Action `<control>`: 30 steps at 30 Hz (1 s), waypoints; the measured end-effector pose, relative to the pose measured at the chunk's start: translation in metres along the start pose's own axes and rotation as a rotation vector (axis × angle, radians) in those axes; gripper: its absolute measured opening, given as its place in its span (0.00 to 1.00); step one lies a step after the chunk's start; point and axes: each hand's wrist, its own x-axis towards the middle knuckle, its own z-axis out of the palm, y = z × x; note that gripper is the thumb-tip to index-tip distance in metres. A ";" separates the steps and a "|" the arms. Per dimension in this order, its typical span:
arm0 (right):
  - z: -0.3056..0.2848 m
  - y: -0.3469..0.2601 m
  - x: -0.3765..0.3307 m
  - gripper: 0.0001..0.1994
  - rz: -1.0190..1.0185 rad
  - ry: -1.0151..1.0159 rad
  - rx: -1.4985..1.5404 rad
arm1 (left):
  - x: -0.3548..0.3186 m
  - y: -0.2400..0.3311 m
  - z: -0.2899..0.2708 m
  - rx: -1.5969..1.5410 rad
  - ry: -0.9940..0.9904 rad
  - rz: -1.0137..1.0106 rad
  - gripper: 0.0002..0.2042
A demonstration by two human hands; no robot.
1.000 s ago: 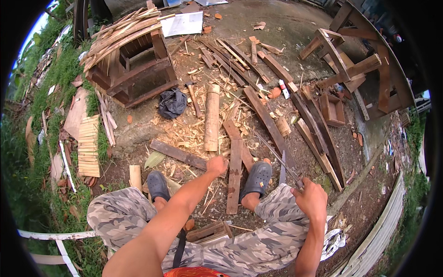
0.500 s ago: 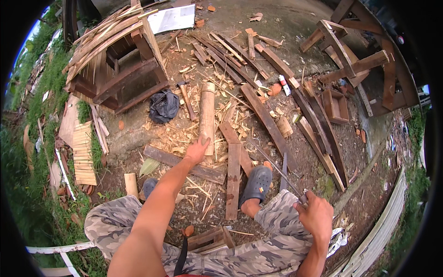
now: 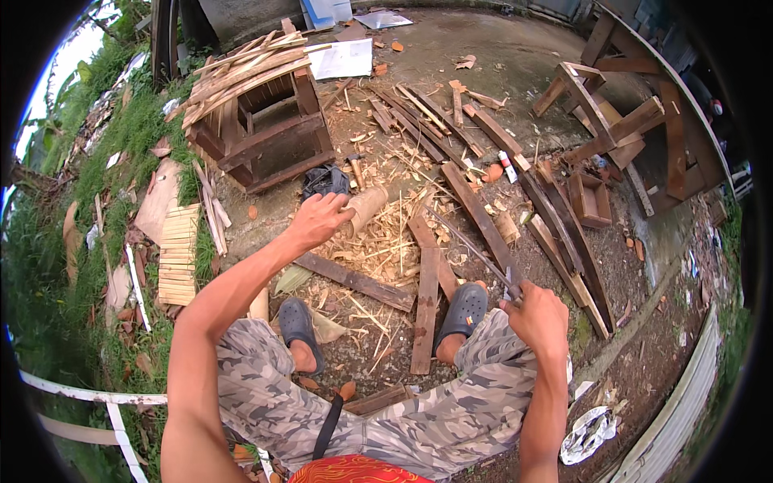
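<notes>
Sticks [image 3: 251, 71] are being borne by a frame [image 3: 276, 138] at the back left; a bamboo tube [image 3: 369, 208] is being flanked by slats [image 3: 179, 254], left, and planks [image 3: 478, 216], right.

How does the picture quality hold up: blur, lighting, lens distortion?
Head view: diffuse-looking daylight, soft shadows; pale sheeting at right bows near the rim; greenery at far left is blurred; the white sheet up top looks nearly washed out; left hand and right hand are fairly sharp.
</notes>
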 end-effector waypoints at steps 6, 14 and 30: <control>0.004 -0.002 -0.008 0.17 -0.039 -0.004 -0.011 | -0.075 0.036 -0.073 -0.166 -0.235 0.108 0.14; 0.016 0.002 -0.011 0.18 -0.043 -0.045 -0.070 | -0.137 0.119 -0.068 -0.199 -0.231 -0.499 0.10; 0.031 0.015 -0.012 0.17 -0.088 -0.056 -0.074 | -0.151 0.164 -0.010 -0.763 0.478 -1.742 0.33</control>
